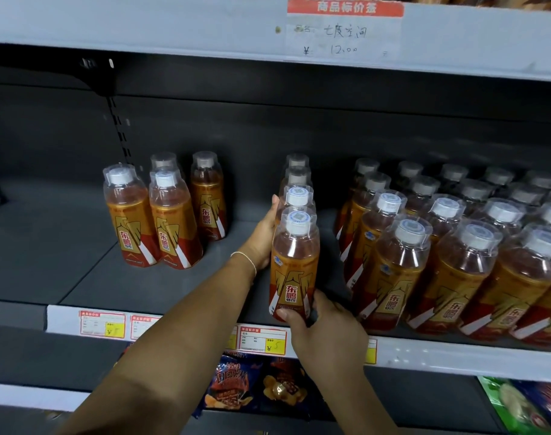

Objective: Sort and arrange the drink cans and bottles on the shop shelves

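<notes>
Since the front bottle [294, 265] looks full and wears a glossy sleeve, it will likely feel fairly heavy, stiff and a little slippery, and is best taken low round the body. The right hand [324, 334] does so: thumb and fingers wrap its base at the shelf [79, 271] edge, with the forearm reaching up. Beyond those fingers the row [296, 196] runs back in single file. The left hand [261, 237] lies against the row's left side with one digit upright; its other fingers are hidden, so its grasp cannot be told.

Up top, handwritten price label [344, 36] stuck on the front edge of the upper shelf [142, 23], red header [345, 7] above it. Down along the front edge of the middle shelf [456, 356], red-and-yellow price tags [102, 324]. Underneath, dark snack bags [233, 383], green packet [512, 406] far right.
</notes>
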`<state>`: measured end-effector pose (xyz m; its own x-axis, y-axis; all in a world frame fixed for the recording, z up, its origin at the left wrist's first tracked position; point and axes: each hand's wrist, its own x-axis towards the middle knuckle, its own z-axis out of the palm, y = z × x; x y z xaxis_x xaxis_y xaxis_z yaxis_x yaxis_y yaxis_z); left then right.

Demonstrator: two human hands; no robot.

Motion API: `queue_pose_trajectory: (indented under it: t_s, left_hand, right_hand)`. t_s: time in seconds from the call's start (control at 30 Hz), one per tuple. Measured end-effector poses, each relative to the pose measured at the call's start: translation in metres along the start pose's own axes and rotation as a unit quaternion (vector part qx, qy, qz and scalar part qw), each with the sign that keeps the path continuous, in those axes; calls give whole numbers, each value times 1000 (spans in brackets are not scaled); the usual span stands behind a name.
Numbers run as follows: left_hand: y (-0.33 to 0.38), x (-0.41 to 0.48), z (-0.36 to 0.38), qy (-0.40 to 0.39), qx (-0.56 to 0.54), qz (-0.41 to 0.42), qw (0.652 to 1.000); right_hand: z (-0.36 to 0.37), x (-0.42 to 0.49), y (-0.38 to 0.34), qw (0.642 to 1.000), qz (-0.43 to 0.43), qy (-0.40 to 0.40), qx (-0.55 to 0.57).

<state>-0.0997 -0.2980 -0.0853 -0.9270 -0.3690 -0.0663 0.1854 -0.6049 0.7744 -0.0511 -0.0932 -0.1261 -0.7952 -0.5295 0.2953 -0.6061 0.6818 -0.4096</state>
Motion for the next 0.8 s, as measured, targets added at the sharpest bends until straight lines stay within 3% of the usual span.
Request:
queue_pose_trajectory:
  t_s: [0.2, 0.8]
  left_hand:
    - [-2, -1, 2, -27, -42, -13, 999]
    - [-17, 9, 20, -39, 7, -36, 999]
  right_hand:
    - [-1, 1, 2, 1000, 5, 0, 2]
    - [-9, 0, 18, 999, 35, 20, 5]
